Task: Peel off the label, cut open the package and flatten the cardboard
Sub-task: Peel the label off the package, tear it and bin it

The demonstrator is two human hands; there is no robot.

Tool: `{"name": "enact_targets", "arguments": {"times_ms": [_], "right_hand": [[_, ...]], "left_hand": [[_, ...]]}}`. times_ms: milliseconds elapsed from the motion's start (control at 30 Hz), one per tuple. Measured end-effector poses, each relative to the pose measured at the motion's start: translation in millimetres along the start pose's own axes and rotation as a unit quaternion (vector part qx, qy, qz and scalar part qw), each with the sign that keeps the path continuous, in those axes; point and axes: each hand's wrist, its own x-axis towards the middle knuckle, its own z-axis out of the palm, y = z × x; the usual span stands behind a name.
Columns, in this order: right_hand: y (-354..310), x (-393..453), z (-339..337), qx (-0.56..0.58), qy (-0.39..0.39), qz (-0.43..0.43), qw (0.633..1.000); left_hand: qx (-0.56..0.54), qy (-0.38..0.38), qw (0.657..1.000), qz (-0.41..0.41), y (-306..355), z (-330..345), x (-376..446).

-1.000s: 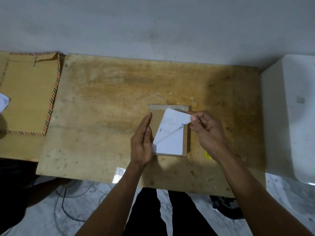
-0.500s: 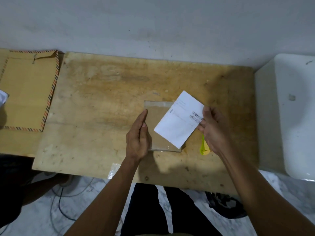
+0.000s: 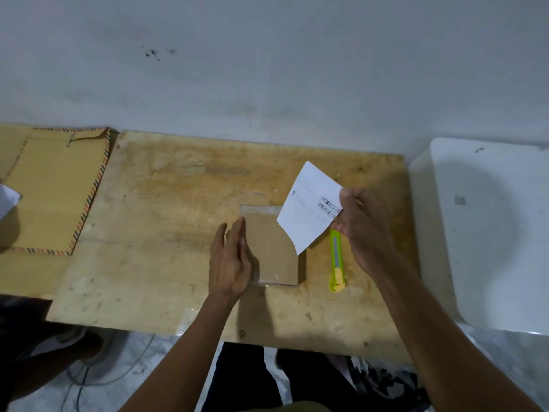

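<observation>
The label [image 3: 310,208], half-stuck a second ago, is now fully peeled, pinched in the right hand [image 3: 364,224] right of centre. The left hand [image 3: 230,260], flat and unclenched, steadies the package [image 3: 274,251] mid-frame on the surface [image 3: 166,233]; cutting with the green knife [image 3: 336,261] likely follows.

white label [image 3: 309,208]: peeled, lifted | brown package [image 3: 273,248]: flat, uncut

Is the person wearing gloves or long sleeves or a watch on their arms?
No. Both the left hand and the right hand are bare, with no gloves. No rings, watch or bracelet show. Both forearms are uncovered as far as the picture reaches, so no sleeves are visible.
</observation>
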Motion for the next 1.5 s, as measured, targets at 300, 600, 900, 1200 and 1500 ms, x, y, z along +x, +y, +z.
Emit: {"name": "enact_targets", "arguments": {"times_ms": [300, 600, 900, 1200, 1500], "right_hand": [[-50.2, -21.9, -0.7, 0.075, -0.068, 0.018, 0.995], [-85.1, -22.9, -10.1, 0.051, -0.042, -0.022, 0.998], [-108.9, -44.1, -18.2, -0.242, 0.004, -0.275, 0.931], [-123.3, -53.1, 15.7, -0.408, -0.042, -0.370, 0.834], [-129.7, -69.1, 42.8, -0.423, -0.002, -0.352, 0.835]], "left_hand": [[-0.027, -0.043, 0.975, 0.218, 108.9, -59.4, 4.3], [-0.027, 0.000, 0.970, 0.240, 151.0, -81.4, 10.9], [-0.014, 0.048, 0.971, 0.234, 171.1, -97.6, 22.5], [-0.033, -0.016, 0.965, 0.261, 172.0, -145.2, 39.9], [-0.040, 0.003, 0.948, 0.316, 161.2, -163.9, 53.7]]}}
